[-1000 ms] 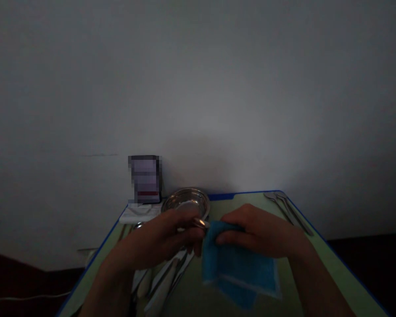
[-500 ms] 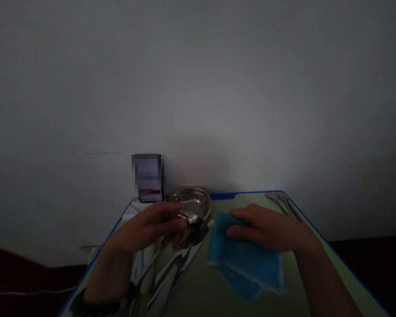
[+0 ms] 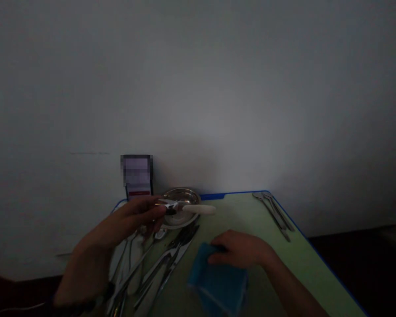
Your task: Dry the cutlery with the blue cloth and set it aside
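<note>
My left hand (image 3: 135, 218) is closed on the metal end of a fork (image 3: 199, 209). The fork's white handle points right, level above the steel bowl (image 3: 188, 224). A folded blue cloth (image 3: 222, 281) with a pale edge is pinched in my right hand (image 3: 239, 248), lower and to the right of the fork. The cloth and the fork are apart. Under and in front of my left hand lies a pile of cutlery (image 3: 171, 255), some pieces with white handles.
Several metal utensils (image 3: 273, 213) lie side by side near the right edge of the pale green table (image 3: 231, 220), which has a blue rim. A phone-like screen (image 3: 137, 176) stands at the back left. Behind the table rises a plain wall (image 3: 214, 97).
My right hand has moved down and towards me with the cloth, away from the fork. The fork's white handle now shows fully. My view has shifted slightly right.
</note>
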Demonstrator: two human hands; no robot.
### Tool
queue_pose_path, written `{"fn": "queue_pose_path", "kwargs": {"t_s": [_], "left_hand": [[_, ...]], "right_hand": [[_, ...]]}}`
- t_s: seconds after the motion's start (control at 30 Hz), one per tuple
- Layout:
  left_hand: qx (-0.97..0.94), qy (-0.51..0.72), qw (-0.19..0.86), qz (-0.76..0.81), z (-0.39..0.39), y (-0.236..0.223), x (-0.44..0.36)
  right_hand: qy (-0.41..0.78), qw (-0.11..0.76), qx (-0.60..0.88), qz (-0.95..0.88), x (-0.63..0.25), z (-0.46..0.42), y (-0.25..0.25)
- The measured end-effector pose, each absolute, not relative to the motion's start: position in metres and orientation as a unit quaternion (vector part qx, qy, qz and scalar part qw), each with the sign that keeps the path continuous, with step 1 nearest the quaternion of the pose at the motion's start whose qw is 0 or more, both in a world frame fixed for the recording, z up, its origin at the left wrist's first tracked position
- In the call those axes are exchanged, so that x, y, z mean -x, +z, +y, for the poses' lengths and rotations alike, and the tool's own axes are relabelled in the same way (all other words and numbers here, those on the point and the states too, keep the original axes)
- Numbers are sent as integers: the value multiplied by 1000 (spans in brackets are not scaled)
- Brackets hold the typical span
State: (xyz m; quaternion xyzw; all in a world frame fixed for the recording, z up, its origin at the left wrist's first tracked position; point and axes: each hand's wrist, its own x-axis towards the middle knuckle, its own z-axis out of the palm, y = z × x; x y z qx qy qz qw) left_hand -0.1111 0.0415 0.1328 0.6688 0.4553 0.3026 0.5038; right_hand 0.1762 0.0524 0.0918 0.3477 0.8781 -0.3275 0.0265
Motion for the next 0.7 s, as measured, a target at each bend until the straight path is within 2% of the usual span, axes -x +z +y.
{"fn": "queue_pose_path", "kwargs": {"t_s": [0.03, 0.07, 0.17, 0.23, 0.33, 0.5, 0.57, 0.7], "left_hand": [[-678, 282, 500, 459, 42, 133, 104], [-687, 264, 495, 461, 42, 133, 96], [-712, 230, 489, 447, 42, 133, 70], [-718, 220, 503, 428, 42, 132, 52], [-717, 210, 514, 422, 44, 127, 23], [-704, 250, 445, 494, 58, 95, -19], [-708, 258, 408, 515, 61, 77, -33], [-752, 243, 311, 528, 54, 48, -57]], "right_hand": [[-330, 33, -361, 871, -181, 48, 86], [-317, -2, -410, 855, -186, 44, 83], [-250, -162, -489, 820, -201, 32, 85], [-228, -229, -461, 827, -203, 24, 90], [-223, -246, -438, 835, -201, 16, 88], [-179, -272, -512, 795, -224, 22, 63], [-134, -253, -577, 765, -243, 31, 50], [-33, -148, -672, 725, -274, 49, 26]]}}
